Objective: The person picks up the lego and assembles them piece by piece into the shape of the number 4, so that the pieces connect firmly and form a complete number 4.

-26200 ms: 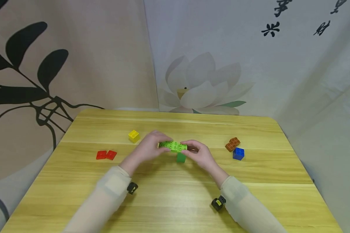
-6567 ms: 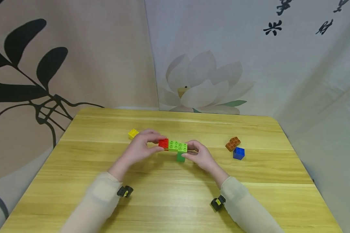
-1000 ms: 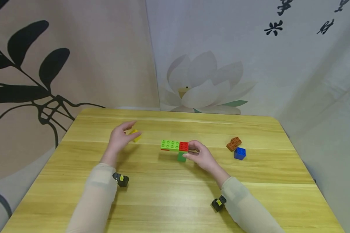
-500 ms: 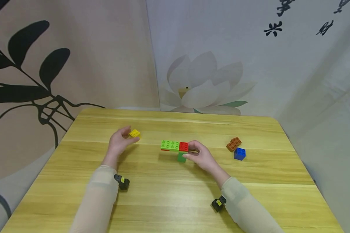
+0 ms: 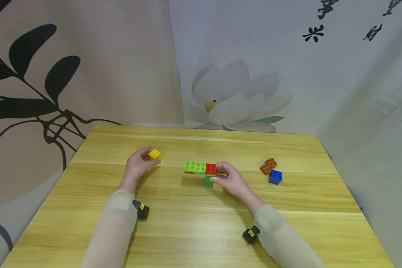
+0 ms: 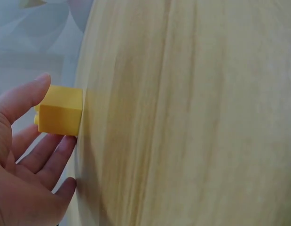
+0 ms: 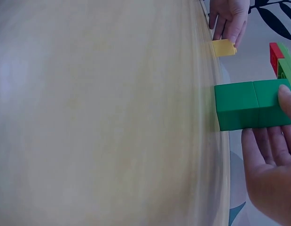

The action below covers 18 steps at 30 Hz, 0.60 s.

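Observation:
My left hand (image 5: 136, 163) pinches a square yellow toy building brick (image 5: 155, 154) by its sides, thumb on one side and fingers on the other. In the left wrist view the yellow brick (image 6: 60, 110) stands on the table with its studs toward the palm. My right hand (image 5: 231, 180) holds a brick structure at its right end. Two stacked dark green bricks (image 7: 251, 104) form its upright. On top, a light green studded piece (image 5: 195, 166) juts out to the left, with a red piece (image 5: 211, 168) at the right end. Another red piece shows under the overhanging left end.
Two brown bricks (image 5: 268, 166) lie at the right, touching or close to a blue brick (image 5: 275, 177). The wooden table (image 5: 194, 230) ends at its back edge before a printed cloth backdrop (image 5: 238, 56). Black wrist cameras hang below both sleeves.
Over the last second my left hand has closed in on the yellow brick. Earlier, both red pieces lay at the table's left; now they are on the structure. My right hand stays put.

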Each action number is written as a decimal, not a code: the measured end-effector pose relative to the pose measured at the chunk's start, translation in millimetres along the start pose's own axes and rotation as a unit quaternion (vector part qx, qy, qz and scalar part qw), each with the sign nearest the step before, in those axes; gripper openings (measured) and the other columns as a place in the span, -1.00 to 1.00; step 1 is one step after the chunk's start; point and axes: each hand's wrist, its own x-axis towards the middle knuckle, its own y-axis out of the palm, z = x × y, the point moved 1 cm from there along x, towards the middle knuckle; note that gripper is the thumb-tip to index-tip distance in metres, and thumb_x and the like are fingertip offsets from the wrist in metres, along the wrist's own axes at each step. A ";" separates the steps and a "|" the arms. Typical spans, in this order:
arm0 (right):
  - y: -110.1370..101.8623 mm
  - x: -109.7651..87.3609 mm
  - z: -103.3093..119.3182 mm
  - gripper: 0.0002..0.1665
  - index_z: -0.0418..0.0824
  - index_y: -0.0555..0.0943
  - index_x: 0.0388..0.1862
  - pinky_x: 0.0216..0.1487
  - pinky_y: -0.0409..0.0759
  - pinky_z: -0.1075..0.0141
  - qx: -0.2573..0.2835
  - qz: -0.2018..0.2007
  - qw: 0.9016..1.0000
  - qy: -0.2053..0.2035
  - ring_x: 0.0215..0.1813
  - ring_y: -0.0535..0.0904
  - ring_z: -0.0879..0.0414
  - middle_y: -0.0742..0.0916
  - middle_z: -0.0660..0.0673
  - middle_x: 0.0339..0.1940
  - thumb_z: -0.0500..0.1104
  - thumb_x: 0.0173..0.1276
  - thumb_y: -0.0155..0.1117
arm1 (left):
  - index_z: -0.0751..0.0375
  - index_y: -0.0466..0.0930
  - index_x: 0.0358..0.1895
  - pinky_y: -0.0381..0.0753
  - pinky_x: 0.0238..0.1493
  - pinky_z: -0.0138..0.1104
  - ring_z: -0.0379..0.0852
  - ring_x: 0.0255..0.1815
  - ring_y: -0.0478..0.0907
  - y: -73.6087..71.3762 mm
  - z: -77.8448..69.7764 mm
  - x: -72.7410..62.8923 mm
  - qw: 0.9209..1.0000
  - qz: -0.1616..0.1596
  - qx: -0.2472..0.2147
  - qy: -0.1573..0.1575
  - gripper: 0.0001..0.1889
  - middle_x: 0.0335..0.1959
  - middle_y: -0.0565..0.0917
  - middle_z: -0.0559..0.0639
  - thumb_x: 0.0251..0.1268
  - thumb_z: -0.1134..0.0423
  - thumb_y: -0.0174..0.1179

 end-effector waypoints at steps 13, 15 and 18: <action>-0.2 0.0 0.2 -0.62 -0.40 0.50 0.07 0.22 0.53 0.07 -0.002 -0.002 1.000 0.007 0.15 0.57 -0.20 0.65 -0.31 0.05 -0.37 0.31 0.36 | 0.41 0.34 0.39 0.46 0.25 -0.07 0.22 0.24 0.42 2.4 8.5 5.7 1.000 -0.011 0.009 0.008 -0.32 0.26 0.47 0.34 0.23 0.32 0.38; 0.0 0.2 -0.1 -0.62 -0.40 0.50 0.07 0.22 0.53 0.08 -0.001 -0.003 1.000 0.008 0.15 0.58 -0.19 0.65 -0.30 0.05 -0.37 0.31 0.36 | 0.42 0.38 0.36 0.48 0.22 -0.07 0.23 0.21 0.45 2.3 9.6 6.6 1.000 -0.017 0.016 0.015 -0.37 0.21 0.51 0.35 0.24 0.34 0.37; 0.1 0.6 -0.7 -0.62 -0.40 0.50 0.07 0.22 0.53 0.09 0.000 -0.003 1.000 0.008 0.14 0.58 -0.18 0.65 -0.30 0.05 -0.38 0.31 0.36 | 0.44 0.42 0.31 0.52 0.18 -0.07 0.23 0.17 0.49 1.8 10.1 6.6 0.999 -0.023 0.026 0.021 -0.43 0.16 0.54 0.36 0.27 0.34 0.34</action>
